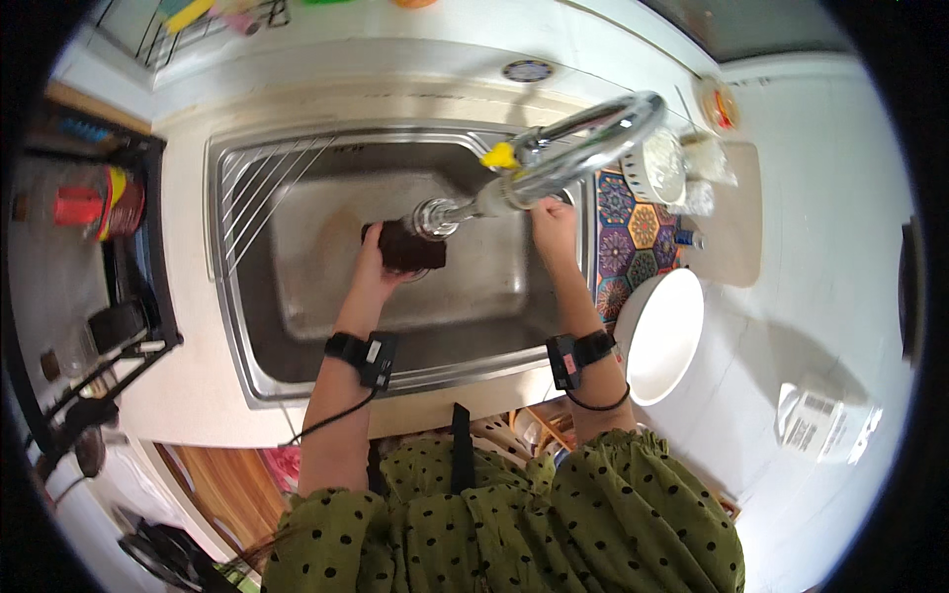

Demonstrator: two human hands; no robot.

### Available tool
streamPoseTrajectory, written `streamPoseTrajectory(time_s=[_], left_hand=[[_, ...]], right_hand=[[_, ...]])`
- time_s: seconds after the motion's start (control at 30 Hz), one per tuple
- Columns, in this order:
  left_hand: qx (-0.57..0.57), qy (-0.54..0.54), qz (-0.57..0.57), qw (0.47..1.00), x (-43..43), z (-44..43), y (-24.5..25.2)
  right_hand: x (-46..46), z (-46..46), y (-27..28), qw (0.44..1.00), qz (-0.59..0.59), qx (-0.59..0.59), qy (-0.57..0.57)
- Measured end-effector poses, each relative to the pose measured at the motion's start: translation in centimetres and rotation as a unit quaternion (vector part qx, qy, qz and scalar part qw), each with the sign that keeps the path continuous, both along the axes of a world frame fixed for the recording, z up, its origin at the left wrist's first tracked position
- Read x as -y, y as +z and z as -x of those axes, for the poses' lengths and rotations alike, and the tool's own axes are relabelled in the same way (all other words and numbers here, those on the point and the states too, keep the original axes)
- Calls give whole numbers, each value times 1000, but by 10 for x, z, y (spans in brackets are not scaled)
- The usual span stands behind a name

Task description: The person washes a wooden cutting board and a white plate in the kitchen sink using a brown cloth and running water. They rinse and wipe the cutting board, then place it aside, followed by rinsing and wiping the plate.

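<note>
My left hand (378, 263) grips a dark brown rectangular object (412, 250) over the sink basin (400, 304). A clear curved edge shows beneath the object, and its exact kind cannot be told. Directly above it is the round spray head (436, 219) of the chrome faucet (586, 167). My right hand (556, 226) is at the basin's right side, just below the faucet's arched spout. Its fingers are curled, and the spout hides part of them; whether they hold something is unclear. A yellow piece (500, 156) sits by the faucet's base.
A wire rack (270, 193) spans the basin's left end. Right of the sink are a patterned mat (615, 252), a white basket (656, 170), a tilted white bowl (663, 337) and a beige board (741, 215). A black shelf (159, 252) stands left. A plastic package (823, 422) lies far right.
</note>
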State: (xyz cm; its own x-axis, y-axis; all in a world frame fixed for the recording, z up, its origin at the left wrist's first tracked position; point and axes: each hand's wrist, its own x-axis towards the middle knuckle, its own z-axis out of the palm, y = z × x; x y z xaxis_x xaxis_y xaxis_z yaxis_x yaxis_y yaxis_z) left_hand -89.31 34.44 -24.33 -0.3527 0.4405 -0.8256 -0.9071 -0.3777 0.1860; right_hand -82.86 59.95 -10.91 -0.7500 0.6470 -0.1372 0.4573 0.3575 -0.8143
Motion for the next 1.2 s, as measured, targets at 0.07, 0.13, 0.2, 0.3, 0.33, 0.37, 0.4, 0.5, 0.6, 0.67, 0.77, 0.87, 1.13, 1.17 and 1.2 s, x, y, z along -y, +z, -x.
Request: streamPoseTrajectory(time_s=[0.07,0.13,0.2,0.3,0.33,0.37,0.4,0.5,0.6,0.67,0.77,0.87,1.13,1.17,1.2], left_hand=[[-6,-22,37,999,9,-4,8],[-15,-46,64,997,16,-11,19],[-31,-65,64,995,21,-19,27],[-24,-47,65,997,19,-36,28],[-34,-68,60,995,17,-44,27],[-39,-82,58,994,14,-50,26],[-42,-96,66,992,12,-55,25],[-164,-65,130,976,12,-70,32],[-320,-50,172,931,18,-71,55],[-474,-28,197,858,20,-72,75],[-608,-72,209,762,22,-70,106],[-722,-135,203,648,27,-63,130],[-799,-212,121,550,58,-55,160],[-789,-232,110,558,63,-55,157],[-797,-245,86,545,67,-56,152]], right_hand=[[-14,9,2,994,34,98,-26],[-26,15,-3,995,87,45,-16],[-21,10,-16,991,131,-12,-24],[33,-21,-48,986,160,-42,21],[68,-35,-62,982,188,8,1],[104,-49,-73,967,255,-17,-8],[136,-58,-83,934,356,-19,-14],[200,-68,-95,938,315,-36,-142],[222,-60,-84,895,369,-28,-249],[217,-52,-72,786,549,-66,-277],[205,-43,-64,637,744,-80,-183],[200,-34,-69,606,793,23,-52],[187,-81,-46,704,686,56,175],[187,-90,-42,758,612,18,223],[191,-96,-39,797,548,-15,254]])
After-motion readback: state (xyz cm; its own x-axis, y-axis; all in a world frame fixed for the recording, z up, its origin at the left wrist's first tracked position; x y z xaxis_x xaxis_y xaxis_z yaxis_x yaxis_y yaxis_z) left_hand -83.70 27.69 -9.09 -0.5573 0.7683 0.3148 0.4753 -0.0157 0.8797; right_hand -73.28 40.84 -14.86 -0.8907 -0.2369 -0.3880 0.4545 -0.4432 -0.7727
